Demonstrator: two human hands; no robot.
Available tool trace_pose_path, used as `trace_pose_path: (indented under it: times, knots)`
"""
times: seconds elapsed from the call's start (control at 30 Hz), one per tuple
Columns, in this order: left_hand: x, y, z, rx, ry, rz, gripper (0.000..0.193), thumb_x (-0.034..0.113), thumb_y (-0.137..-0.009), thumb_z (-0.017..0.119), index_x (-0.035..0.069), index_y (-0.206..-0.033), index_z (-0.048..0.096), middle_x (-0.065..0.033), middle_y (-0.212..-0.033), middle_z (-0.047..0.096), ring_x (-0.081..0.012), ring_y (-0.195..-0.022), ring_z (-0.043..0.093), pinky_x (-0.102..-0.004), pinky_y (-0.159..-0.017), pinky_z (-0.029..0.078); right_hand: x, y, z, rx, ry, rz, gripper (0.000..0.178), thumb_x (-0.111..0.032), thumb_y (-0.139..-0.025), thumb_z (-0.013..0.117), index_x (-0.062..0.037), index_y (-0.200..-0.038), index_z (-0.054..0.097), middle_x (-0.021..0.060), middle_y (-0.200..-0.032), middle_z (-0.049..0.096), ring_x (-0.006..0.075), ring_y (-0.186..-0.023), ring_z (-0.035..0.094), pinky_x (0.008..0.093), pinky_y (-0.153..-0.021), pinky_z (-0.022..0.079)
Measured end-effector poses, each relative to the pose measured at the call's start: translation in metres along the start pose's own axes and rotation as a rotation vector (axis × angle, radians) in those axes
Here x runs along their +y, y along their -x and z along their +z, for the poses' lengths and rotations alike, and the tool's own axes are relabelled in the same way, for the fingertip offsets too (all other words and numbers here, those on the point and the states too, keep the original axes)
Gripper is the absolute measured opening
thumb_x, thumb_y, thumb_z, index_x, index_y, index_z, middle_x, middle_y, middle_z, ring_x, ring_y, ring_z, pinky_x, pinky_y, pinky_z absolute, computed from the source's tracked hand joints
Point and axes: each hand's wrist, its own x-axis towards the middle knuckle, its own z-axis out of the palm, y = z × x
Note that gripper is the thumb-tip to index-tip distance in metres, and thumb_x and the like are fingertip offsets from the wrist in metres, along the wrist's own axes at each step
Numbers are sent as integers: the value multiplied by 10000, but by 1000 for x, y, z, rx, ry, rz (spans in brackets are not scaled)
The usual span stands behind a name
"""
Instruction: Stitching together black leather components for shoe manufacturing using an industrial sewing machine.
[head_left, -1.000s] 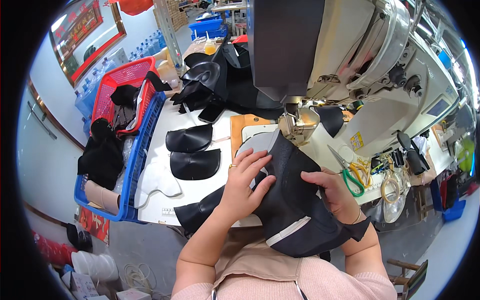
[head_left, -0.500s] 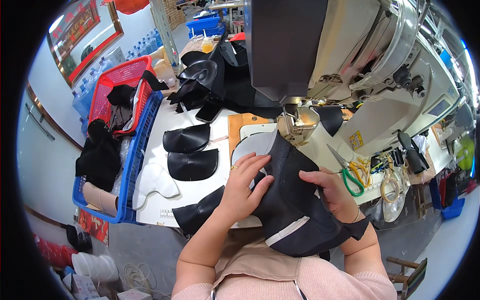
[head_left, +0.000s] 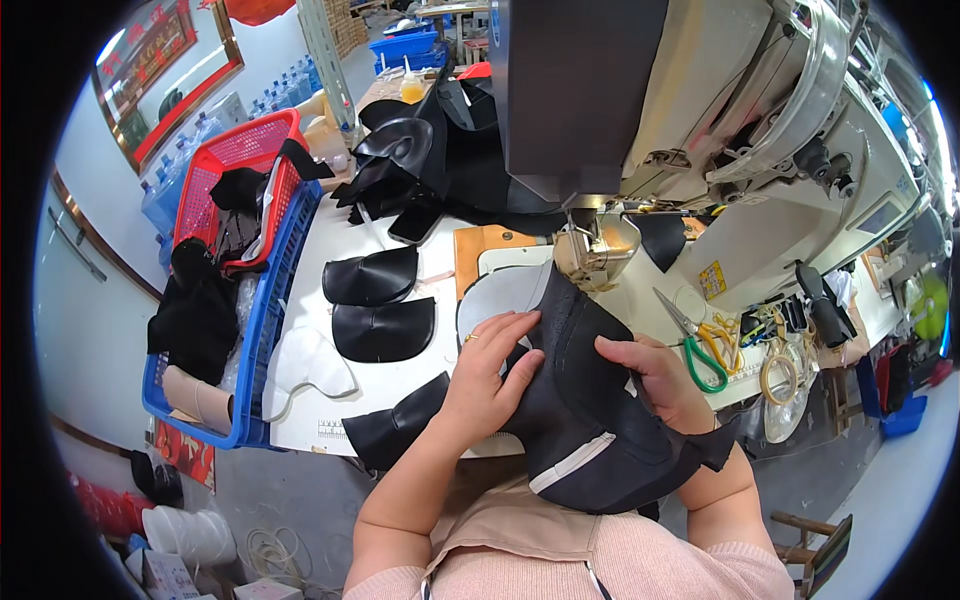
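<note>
A black shoe upper (head_left: 585, 400) with a pale strip near its lower edge lies across the front of the table, its far end under the sewing machine's head (head_left: 595, 245). My left hand (head_left: 492, 375) rests on its left side, fingers together and bent over the edge, thumb on the black surface. With the thumb on top and the other fingers hidden underneath, my right hand (head_left: 665, 385) grips the right side. A light grey lining (head_left: 495, 300) shows beyond my left fingers. Whether the needle touches the material cannot be seen.
Left of my hands lie several black curved pieces (head_left: 383, 330) and a white piece (head_left: 305, 365). A blue crate (head_left: 255, 345) and red basket (head_left: 245, 150) stand at the left. Green-handled scissors (head_left: 705, 365) and tape rolls (head_left: 780, 378) lie right. More black pieces (head_left: 400, 150) are piled behind.
The view has shifted very slightly. Both hands and the shoe upper keep nearly the same position under the machine.
</note>
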Motion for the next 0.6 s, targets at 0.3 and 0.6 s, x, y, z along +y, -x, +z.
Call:
trace_pose_path:
  times: [0.3,0.6]
  knots:
    - [-3,0,2,-6,40,-25,353,131,-839,556,18,-1170,515,-170,-1137,542,-328,-1078,492,-369,-917,379,0,-2,2,-44,8,-3,319,-206,-866,555,55,-1048,567,127,-972,635,178,-833,641,283,-751,522]
    - [-5,2,5,-1,73,-43,350,127,-842,550,18,-1172,513,-171,-1128,546,-326,-1057,503,-361,-903,391,1,-3,4,-22,42,-5,328,-234,-873,555,52,-1033,568,104,-953,636,147,-806,634,257,-714,519]
